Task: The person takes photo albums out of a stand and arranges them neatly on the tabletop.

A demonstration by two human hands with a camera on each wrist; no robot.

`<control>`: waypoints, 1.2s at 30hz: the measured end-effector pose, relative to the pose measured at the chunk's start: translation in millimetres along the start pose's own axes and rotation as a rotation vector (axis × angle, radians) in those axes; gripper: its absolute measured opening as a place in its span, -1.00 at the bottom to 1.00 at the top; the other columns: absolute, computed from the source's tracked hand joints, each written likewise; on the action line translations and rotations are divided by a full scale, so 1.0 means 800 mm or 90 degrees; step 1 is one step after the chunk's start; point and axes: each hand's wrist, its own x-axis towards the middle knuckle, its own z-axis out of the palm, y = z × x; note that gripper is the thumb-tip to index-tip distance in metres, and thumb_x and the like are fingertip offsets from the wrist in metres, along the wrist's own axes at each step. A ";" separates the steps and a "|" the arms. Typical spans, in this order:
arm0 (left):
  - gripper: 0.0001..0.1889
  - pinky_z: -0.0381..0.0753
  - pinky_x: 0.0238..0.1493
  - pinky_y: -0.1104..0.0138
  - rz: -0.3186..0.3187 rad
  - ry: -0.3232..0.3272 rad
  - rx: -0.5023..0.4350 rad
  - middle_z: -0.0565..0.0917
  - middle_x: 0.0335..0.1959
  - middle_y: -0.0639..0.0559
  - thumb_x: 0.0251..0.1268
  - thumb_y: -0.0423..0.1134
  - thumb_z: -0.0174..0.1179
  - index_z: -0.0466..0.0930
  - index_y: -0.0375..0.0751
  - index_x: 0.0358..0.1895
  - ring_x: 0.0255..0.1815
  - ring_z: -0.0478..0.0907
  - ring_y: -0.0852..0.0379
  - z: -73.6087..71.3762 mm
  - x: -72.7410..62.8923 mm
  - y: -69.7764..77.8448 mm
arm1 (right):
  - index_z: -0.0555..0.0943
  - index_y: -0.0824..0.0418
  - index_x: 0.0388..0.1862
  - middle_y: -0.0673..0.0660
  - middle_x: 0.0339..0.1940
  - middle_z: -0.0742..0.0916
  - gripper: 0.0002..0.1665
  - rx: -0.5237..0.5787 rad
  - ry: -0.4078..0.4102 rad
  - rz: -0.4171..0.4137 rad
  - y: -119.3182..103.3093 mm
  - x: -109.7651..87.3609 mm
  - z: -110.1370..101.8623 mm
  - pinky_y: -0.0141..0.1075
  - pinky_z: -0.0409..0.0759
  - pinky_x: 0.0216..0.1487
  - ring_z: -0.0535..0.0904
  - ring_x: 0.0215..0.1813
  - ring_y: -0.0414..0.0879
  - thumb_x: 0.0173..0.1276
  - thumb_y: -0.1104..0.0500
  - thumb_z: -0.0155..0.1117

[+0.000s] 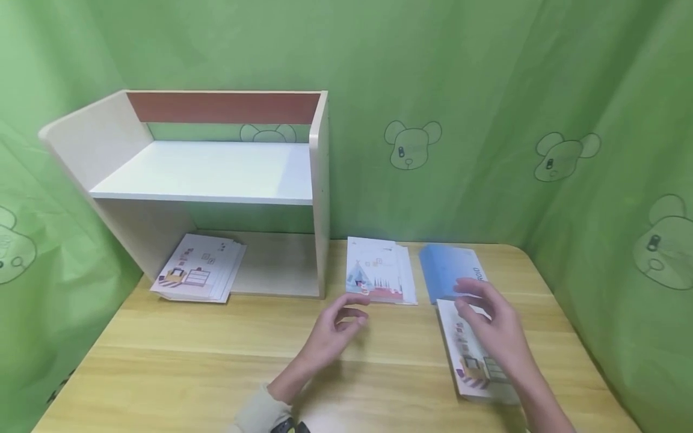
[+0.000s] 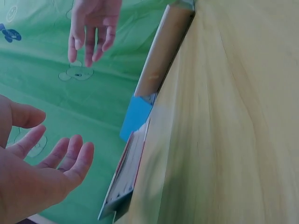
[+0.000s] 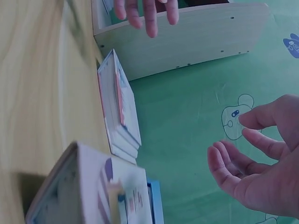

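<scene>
My left hand (image 1: 335, 331) hovers over the table, its fingers loosely bent and holding nothing. Just beyond it lies a stack of white illustrated books (image 1: 373, 270) with a tent picture on top. My right hand (image 1: 495, 325) is above another illustrated stack (image 1: 468, 355) at the right, its fingers loosely curved around air. Behind that stack lie blue books (image 1: 446, 267), partly covered by the right hand in the head view. In the right wrist view the right hand (image 3: 261, 163) shows a gap between thumb and fingers; the left wrist view shows the left hand (image 2: 46, 163) likewise bare.
A two-level wooden shelf (image 1: 319, 198) stands at the back left, with a white upper board (image 1: 211, 171). On its lower level another stack of illustrated books (image 1: 197, 267) leans out past the front edge. Green curtain (image 1: 471, 90) surrounds the wooden table (image 1: 216, 355).
</scene>
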 end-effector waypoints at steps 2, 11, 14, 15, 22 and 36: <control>-0.63 0.69 0.18 0.18 0.002 0.006 0.000 0.52 0.29 -0.22 0.47 -0.41 0.20 0.49 -0.33 0.28 0.22 0.51 -0.41 -0.006 -0.001 -0.001 | 0.52 0.30 0.34 0.30 0.16 0.67 -0.55 0.013 -0.003 0.000 -0.002 0.002 0.004 -0.54 0.63 0.06 0.64 0.11 -0.24 0.51 0.31 0.26; -0.63 0.67 0.20 0.20 0.000 0.037 0.009 0.55 0.24 -0.30 0.45 -0.41 0.20 0.48 -0.35 0.27 0.23 0.50 -0.42 -0.031 -0.001 0.007 | 0.51 0.35 0.32 0.25 0.13 0.68 -0.57 0.052 -0.005 -0.001 -0.011 0.012 0.023 -0.46 0.68 0.05 0.65 0.09 -0.25 0.52 0.31 0.25; -0.62 0.66 0.23 0.12 0.006 0.037 0.003 0.55 0.24 -0.35 0.46 -0.41 0.19 0.46 -0.40 0.28 0.23 0.48 -0.46 -0.038 0.000 0.009 | 0.50 0.36 0.32 0.30 0.15 0.66 -0.57 0.063 -0.013 -0.001 -0.016 0.017 0.031 -0.47 0.67 0.06 0.64 0.09 -0.24 0.52 0.32 0.23; -0.61 0.66 0.23 0.12 0.008 0.038 0.004 0.54 0.24 -0.35 0.46 -0.41 0.19 0.46 -0.41 0.28 0.23 0.49 -0.44 -0.040 0.000 0.010 | 0.51 0.36 0.32 0.32 0.16 0.65 -0.57 0.072 -0.018 0.001 -0.018 0.018 0.034 -0.46 0.68 0.06 0.65 0.09 -0.23 0.51 0.33 0.23; -0.63 0.66 0.22 0.06 0.014 0.066 0.023 0.57 0.22 -0.31 0.46 -0.42 0.19 0.49 -0.35 0.27 0.21 0.54 -0.30 -0.057 -0.001 0.018 | 0.53 0.36 0.29 0.32 0.12 0.69 -0.57 0.115 -0.030 -0.005 -0.023 0.020 0.054 -0.44 0.69 0.04 0.66 0.06 -0.17 0.48 0.37 0.26; -0.58 0.65 0.23 0.22 0.036 0.065 0.084 0.56 0.28 -0.25 0.47 -0.34 0.23 0.48 -0.28 0.33 0.25 0.51 -0.33 -0.104 -0.013 0.027 | 0.57 0.30 0.27 0.27 0.14 0.70 -0.59 0.107 -0.068 0.021 -0.025 0.022 0.083 -0.39 0.69 0.07 0.66 0.12 0.15 0.46 0.34 0.29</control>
